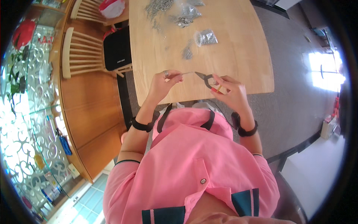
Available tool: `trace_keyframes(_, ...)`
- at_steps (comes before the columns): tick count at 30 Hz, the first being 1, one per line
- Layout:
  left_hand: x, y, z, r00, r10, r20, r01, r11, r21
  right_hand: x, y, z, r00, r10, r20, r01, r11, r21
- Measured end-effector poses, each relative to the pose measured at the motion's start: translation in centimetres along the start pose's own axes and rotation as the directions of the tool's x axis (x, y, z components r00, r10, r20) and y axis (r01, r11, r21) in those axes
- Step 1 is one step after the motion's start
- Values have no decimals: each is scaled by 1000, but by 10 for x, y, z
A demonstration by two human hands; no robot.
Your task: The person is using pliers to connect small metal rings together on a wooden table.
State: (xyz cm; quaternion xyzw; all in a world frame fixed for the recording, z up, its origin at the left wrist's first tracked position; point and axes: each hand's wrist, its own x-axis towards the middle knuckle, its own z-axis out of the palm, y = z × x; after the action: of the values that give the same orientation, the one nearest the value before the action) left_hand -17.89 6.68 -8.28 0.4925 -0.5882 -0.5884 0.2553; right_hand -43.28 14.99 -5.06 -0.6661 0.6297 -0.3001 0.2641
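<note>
Over the near part of the wooden table [238,63], my left hand [167,80] pinches a thin silvery strand, perhaps a chain [188,72], between thumb and fingers. The strand reaches right toward the dark jaws of a pair of pliers [203,77]. My right hand [232,89] is closed round the handles of these pliers, tips pointing left. Whether the jaws touch the strand I cannot tell. Beyond my hands lie a small heap of grey metal bits [187,51] and a clear bag of small metal parts [206,37].
Farther back are a larger pile of metal pieces [158,8], more flat pieces [182,21] and another clear bag [190,11]. Left of the table stand wooden chairs [84,52], one bearing a black item [117,48]. Grey floor [294,74] stretches along the right.
</note>
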Motion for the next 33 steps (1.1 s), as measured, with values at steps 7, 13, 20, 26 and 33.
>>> trace_keyframes(7, -23, -21, 13, 961, -85, -262, 81, 996, -29, 10, 31, 12, 986, -65, 153, 52, 995, 88)
trace_keyframes(13, -38, -14, 29, 907, -153, -394, -56, 880, -472, 19, 39, 22, 975, -155, 161, 122, 973, 197)
trace_keyframes(20, -40, 2, 40, 893, -65, -446, -222, 797, -561, 21, 39, 18, 955, -174, 240, 116, 965, 237)
trace_keyframes(26, -46, 12, 29, 832, -75, -549, -60, 973, -223, 24, 70, 35, 962, -105, 251, 145, 978, -148)
trace_keyframes(33, -56, 8, 23, 760, -13, -649, -172, 960, -222, 58, 81, 94, 940, -142, 310, 227, 939, -259)
